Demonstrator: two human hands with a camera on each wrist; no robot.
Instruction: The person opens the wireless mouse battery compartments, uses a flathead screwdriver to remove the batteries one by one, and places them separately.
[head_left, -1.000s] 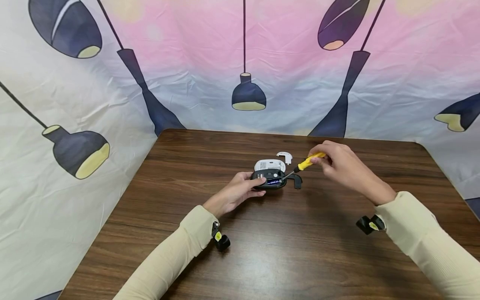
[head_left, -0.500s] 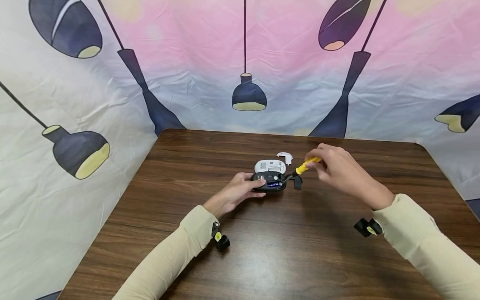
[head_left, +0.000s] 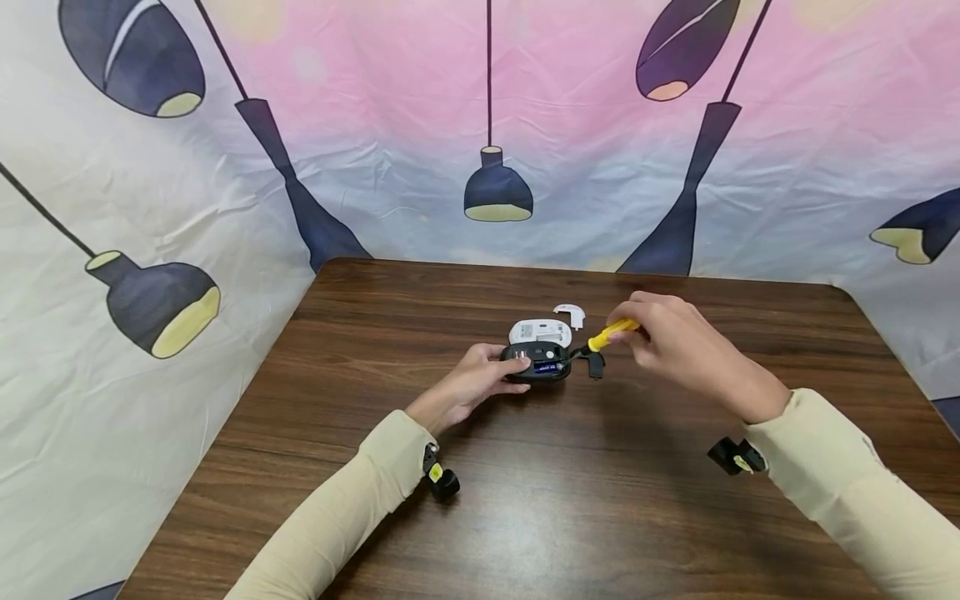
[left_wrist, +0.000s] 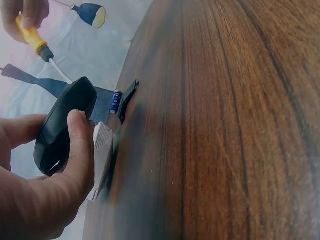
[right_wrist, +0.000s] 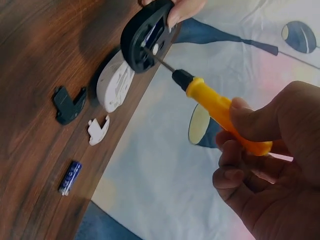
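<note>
A black computer mouse (head_left: 534, 363) is held underside up by my left hand (head_left: 480, 380), the thumb over its near edge. A blue battery (head_left: 547, 367) lies in its open compartment. My right hand (head_left: 671, 350) grips the yellow handle of a screwdriver (right_wrist: 212, 105) between thumb and fingers. The screwdriver's thin metal shaft points down and left, its tip inside the end of the battery compartment in the right wrist view. In the left wrist view, the mouse (left_wrist: 65, 122) is raised above the table, fingers on both sides.
Just behind the black mouse, a white mouse (head_left: 525, 331) lies underside up on the wooden table (head_left: 360, 350). Beside it are a white battery cover (head_left: 576, 315) and a black battery cover (head_left: 596, 367). A loose blue battery (right_wrist: 70, 177) lies farther right. A printed cloth hangs behind.
My right hand has moved slightly left and down, and the screwdriver handle has come closer to the black mouse. The left hand and the mouse have barely moved.
</note>
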